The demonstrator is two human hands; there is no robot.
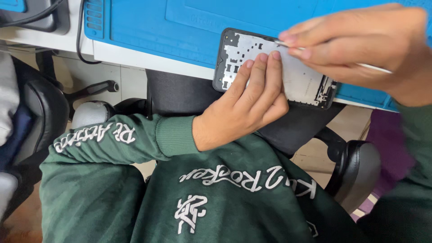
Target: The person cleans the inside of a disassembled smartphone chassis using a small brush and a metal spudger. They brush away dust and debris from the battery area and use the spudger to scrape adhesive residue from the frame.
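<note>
A disassembled phone frame [297, 76], silver inside with a dark rim, lies at the near edge of a blue work mat [148, 27]. My left hand [245, 105] rests on it, fingers pressing down on its middle. My right hand [360, 49] hovers over the frame's right part and pinches a thin metal tool [373, 67], whose tip touches the frame near its upper edge. Both arms wear dark green sleeves with white lettering.
The mat lies on a white table [135, 56]. A black cable [81, 40] hangs off the table's left end. Black chair armrests [355, 171] sit below the table, another chair [40, 112] at left.
</note>
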